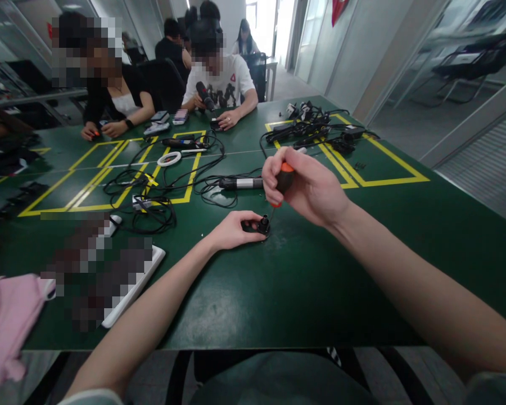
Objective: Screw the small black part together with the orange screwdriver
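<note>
My left hand (240,229) rests on the green table (244,304), its thumb and fingers closed around a small black part (263,224) with a short upright cylinder. Above and to the right, my right hand (306,183) is wrapped round a screwdriver (285,179) with an orange and black handle. The thin shaft points down towards the black part; whether its tip touches is too small to tell. Just behind my hands lies a black tool with a silver band (244,183), with cables around it.
Tangled black cables (156,211) and a white ring (169,159) lie at the left. More cables and adapters (307,126) are at the back right. Two white-edged trays (155,264) and pink cloth (10,315) sit at the near left. People sit across the table.
</note>
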Demonstrator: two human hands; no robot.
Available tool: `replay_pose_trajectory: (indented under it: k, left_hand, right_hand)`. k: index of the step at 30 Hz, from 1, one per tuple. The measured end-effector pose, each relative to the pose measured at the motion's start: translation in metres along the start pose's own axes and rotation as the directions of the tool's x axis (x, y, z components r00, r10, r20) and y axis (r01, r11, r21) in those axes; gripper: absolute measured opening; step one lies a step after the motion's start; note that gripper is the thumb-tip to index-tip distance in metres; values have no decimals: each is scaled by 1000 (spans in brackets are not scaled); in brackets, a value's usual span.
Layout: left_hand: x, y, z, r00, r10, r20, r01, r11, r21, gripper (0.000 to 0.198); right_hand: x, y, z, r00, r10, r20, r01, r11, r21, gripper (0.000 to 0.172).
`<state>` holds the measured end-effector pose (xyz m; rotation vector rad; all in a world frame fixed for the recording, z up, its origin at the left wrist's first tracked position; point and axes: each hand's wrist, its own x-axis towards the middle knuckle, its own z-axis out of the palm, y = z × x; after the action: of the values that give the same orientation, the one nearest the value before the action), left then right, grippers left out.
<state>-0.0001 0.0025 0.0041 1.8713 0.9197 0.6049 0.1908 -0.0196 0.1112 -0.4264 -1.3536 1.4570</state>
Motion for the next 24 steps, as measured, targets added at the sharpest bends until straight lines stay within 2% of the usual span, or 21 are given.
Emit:
replay_pose_trajectory:
  k: [3, 6, 10, 12, 20, 22, 24]
  left_hand:
    - [0, -1, 0, 1000, -3, 0, 3, 1000, 7, 34]
    - [0, -1, 0, 1000, 4, 1, -4, 1000, 7, 34]
    - [-1, 1, -1, 1000, 8, 0, -8, 1000, 26, 34]
    - [-1, 2, -1, 1000, 7, 2, -7, 999, 37, 32]
    - [0, 2, 0, 1000, 7, 5, -7, 1000, 14, 31]
    - [0, 2, 0, 1000, 3, -1, -2, 1000, 19, 31]
    - [0, 2, 0, 1000, 4, -2, -4, 1000, 22, 31]
  right_hand:
    - [0, -4, 0, 998, 66, 19, -66, 998, 9, 50]
    - [-3, -4, 2, 996, 53, 68, -56, 998, 40, 52]
    - [-5, -1, 6, 995, 17, 98, -23, 998, 62, 33]
    - [-5, 1, 8, 994, 7, 113, -15, 998, 64, 28]
    - [1, 1, 8, 996, 48, 71, -49, 999, 14, 50]
    - [2, 2, 7, 995, 32, 95, -35, 999, 36, 50]
    - [2, 3, 6, 993, 19, 115, -27, 997, 70, 43]
